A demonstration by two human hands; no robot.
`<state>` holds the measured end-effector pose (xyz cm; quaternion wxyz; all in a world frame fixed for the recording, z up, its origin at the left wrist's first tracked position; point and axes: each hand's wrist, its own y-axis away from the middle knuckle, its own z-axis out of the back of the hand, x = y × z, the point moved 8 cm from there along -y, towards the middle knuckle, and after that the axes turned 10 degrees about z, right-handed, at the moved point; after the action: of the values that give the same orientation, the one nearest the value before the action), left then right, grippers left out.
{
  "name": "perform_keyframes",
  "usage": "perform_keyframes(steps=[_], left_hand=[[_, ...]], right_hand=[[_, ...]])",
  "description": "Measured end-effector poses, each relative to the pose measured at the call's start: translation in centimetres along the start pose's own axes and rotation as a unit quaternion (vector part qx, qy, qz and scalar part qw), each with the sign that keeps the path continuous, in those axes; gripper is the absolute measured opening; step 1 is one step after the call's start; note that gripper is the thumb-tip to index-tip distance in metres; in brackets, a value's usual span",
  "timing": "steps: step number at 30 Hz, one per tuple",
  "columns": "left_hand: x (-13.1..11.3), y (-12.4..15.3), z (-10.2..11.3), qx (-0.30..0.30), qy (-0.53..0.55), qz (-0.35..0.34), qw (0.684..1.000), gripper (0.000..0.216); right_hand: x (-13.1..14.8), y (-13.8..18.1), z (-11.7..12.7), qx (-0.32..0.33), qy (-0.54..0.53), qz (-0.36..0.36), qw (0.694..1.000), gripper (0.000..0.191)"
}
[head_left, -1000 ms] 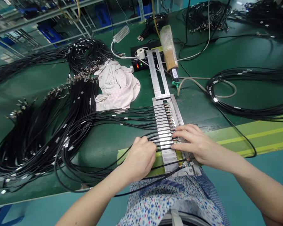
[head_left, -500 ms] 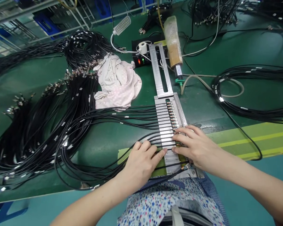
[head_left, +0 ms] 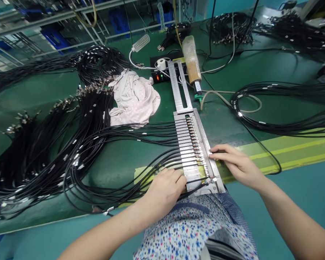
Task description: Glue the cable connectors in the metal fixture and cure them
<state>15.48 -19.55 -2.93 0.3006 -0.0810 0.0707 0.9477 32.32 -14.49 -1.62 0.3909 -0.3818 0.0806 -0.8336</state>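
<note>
A slotted metal fixture (head_left: 191, 144) lies on the green bench with several black cables (head_left: 141, 139) laid across its slots, their metal connectors lined up in a row. My left hand (head_left: 164, 191) rests by the fixture's near left edge, fingers curled over the nearest cables. My right hand (head_left: 237, 164) lies on the fixture's right rail, fingers extended and pressing on the metal edge. A loose connector end (head_left: 209, 180) sits at the fixture's near corner, between the hands.
A big heap of black cables (head_left: 43, 151) covers the left of the bench. A crumpled pale cloth (head_left: 134, 99), a black power box (head_left: 162, 70), a wrapped tool (head_left: 192, 59) and a small lamp (head_left: 141, 42) lie behind. More cable loops (head_left: 281, 108) lie to the right.
My right hand has slid off the connector row to the fixture's right rail. My left hand has pulled back slightly toward the near edge and curled.
</note>
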Motion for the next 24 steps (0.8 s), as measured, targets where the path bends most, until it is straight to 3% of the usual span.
perform_keyframes(steps=[7, 17, 24], left_hand=[[0.9, -0.4, 2.5, -0.071, -0.043, 0.016, 0.996, 0.023], [0.5, -0.8, 3.4, -0.017, -0.125, -0.039, 0.991, 0.02], [0.2, -1.0, 2.9, -0.04, -0.135, -0.035, 0.989, 0.019]], right_hand=[[0.9, 0.7, -0.2, -0.021, 0.001, 0.012, 1.0, 0.044], [0.5, 1.3, 0.3, -0.03, 0.005, 0.0, 1.0, 0.041], [0.8, 1.0, 0.1, -0.014, 0.014, 0.016, 1.0, 0.045]])
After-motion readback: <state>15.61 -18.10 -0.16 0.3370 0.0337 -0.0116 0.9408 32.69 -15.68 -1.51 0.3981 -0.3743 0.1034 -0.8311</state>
